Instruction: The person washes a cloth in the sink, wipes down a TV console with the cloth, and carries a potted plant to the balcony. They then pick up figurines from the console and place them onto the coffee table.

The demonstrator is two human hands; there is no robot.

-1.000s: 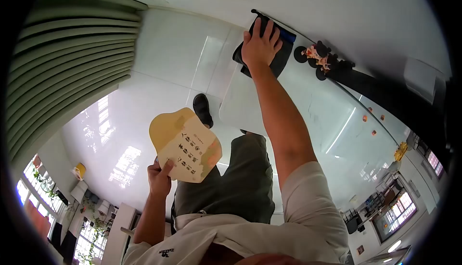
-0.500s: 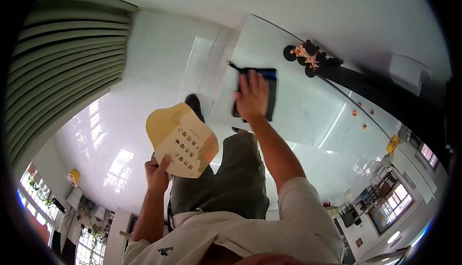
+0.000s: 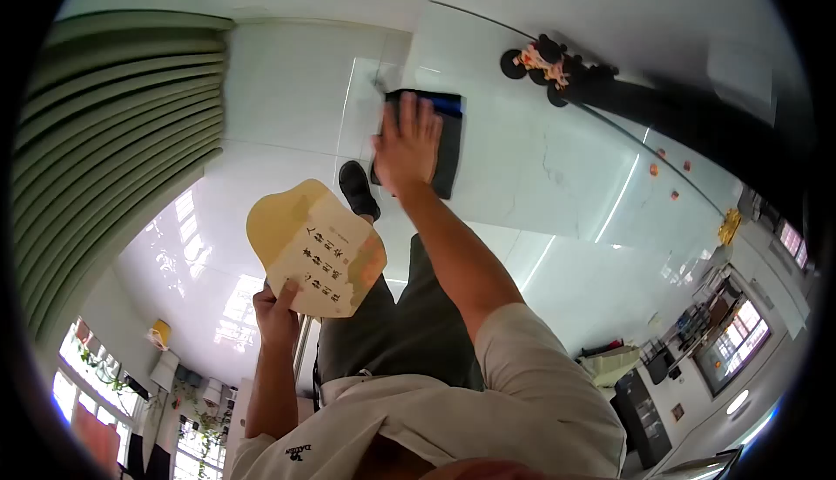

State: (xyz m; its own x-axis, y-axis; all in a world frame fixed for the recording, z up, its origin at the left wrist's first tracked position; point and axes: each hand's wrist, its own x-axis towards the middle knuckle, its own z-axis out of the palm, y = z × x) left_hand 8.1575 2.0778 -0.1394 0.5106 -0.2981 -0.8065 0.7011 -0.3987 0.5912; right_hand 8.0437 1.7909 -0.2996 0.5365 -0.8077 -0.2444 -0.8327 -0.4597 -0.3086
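Observation:
In the head view, my left hand (image 3: 277, 310) is closed around the lower end of a cream and yellow hand fan (image 3: 287, 240) with dark written characters on its face. The fan is held in front of my left leg. On the glossy pale top (image 3: 509, 162) of a low cabinet or table lies a dark cloth (image 3: 448, 153) with a blue strip along its far edge. My right hand (image 3: 409, 145) rests flat over the cloth's left part, palm down, fingers stretched out and slightly blurred. The cloth is close to the left edge of that top.
A dark figurine group (image 3: 544, 62) stands at the far side, beside a long black object (image 3: 670, 127). Green pleated curtain (image 3: 122, 123) hangs at the left. My shoe (image 3: 357, 188) is on the shiny tiled floor (image 3: 287, 88). Small orange bits (image 3: 654, 169) and a gold ornament (image 3: 730, 226) appear right.
My right hand and the dark cloth have slid left across the pale top, toward its left edge. The fan stays in my left hand with little movement. The view has shifted slightly.

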